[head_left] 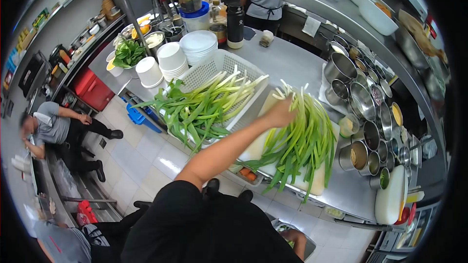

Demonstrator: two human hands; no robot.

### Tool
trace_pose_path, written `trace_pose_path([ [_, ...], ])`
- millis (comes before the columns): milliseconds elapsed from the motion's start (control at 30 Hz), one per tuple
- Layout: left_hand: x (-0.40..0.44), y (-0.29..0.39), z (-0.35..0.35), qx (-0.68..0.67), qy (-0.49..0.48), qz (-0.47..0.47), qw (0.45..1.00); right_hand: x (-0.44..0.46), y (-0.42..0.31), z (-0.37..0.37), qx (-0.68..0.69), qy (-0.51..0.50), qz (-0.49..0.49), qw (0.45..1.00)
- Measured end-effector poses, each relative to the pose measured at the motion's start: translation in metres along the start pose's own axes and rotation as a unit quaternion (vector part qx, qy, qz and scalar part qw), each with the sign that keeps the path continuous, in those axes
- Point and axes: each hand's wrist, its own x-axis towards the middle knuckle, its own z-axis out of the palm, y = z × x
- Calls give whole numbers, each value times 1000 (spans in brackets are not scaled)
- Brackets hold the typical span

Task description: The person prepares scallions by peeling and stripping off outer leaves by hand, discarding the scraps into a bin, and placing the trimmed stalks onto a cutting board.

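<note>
Left hand (pixel 282 113) touching scallions (pixel 307 134) above cutting board (pixel 319 181) | right hand (pixel 294 238) by bin (pixel 310 247) | fingers: cannot tell spread, either hand

A basket (pixel 233 63) sits centre-left on the steel table (pixel 287 51), a cutting board (pixel 319 178) to its right. Bowls (pixel 170 58) stand behind the basket; pots (pixel 340 68) crowd the right, their contents mostly hard to make out.

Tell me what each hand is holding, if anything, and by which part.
The left hand seems to grip green onions near their pale ends, over the cutting board. Whether the right hand, down at the bin, holds anything cannot be told.
</note>
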Motion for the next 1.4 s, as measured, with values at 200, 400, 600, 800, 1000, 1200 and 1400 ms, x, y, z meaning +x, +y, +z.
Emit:
trace_pose_path([
  [200,-10,-113,-145,242,117,-131,954,-105,-123,-132,26,88,-114,989],
  [400,-19,-161,-201,353,4,-279,893,-158,-190,-173,134,293,-108,940],
  [600,-16,-181,-191,367,-45,-320,872,-159,-211,-167,184,315,-186,912],
  [800,0,-159,-225,341,-114,-327,874,-169,-225,-166,178,308,-155,922],
  [1000,-6,-66,-263,146,-43,-170,974,-184,-259,-203,180,396,-296,851],
  [1200,-25,17,-270,181,8,-32,983,-193,-332,-268,149,477,-412,762],
  [1400,-41,56,-254,203,-7,31,979,-167,-426,-323,206,439,-547,683],
])
